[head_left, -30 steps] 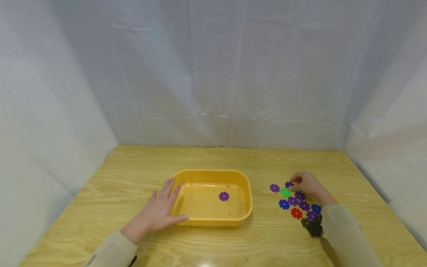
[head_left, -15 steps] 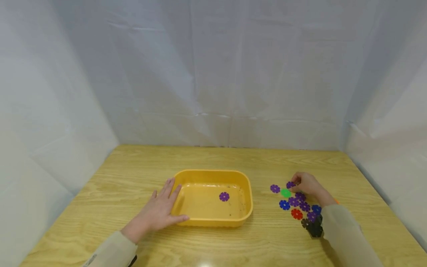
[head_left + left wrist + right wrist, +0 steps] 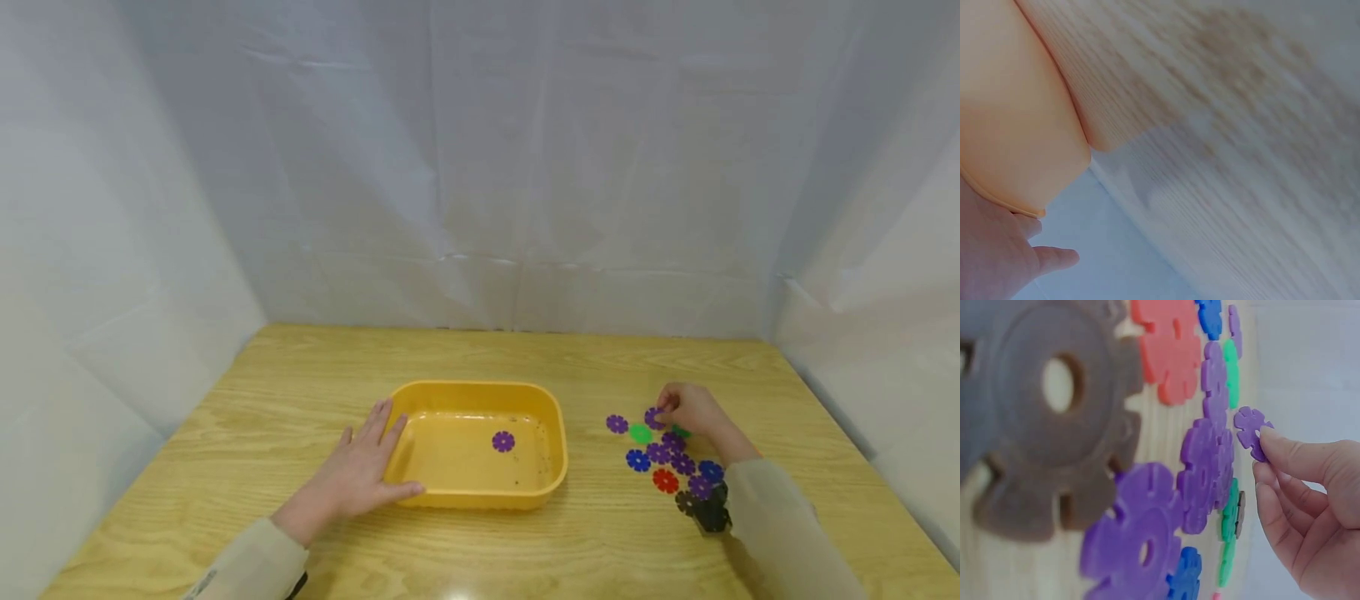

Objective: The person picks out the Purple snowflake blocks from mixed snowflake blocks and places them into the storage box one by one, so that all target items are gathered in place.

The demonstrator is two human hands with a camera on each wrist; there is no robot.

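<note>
While the left hand (image 3: 352, 479) lies flat on the tabletop (image 3: 300, 375), its straight fingers rest against the near left corner of the yellow tub (image 3: 480, 390). It holds nothing. It looks like it just keeps the tub from sliding.

One purple flower piece (image 3: 503, 441) already lies flat inside the tub, near the middle.

Over on the right, a bunch of flat flower pieces (image 3: 671, 467) sits on the tabletop, well apart from the tub. Some are purple, some blue, one is red, some are green, and a dark one (image 3: 1047, 419) lies nearest the wrist.

The right hand (image 3: 693, 410) is at the far end of that bunch. Its thumb and first fingers (image 3: 1291, 456) are curled and pinch a small purple piece (image 3: 1250, 430) by its edge. In the right wrist view that piece looks lifted just clear of the others.

So the step in hand looks like picking up one purple piece. I think the next move needs a firm pinch, because the piece is thin and could slip. Then the hand would need to carry it left, over the tub wall, without bumping the green piece (image 3: 640, 433) beside it.
</note>
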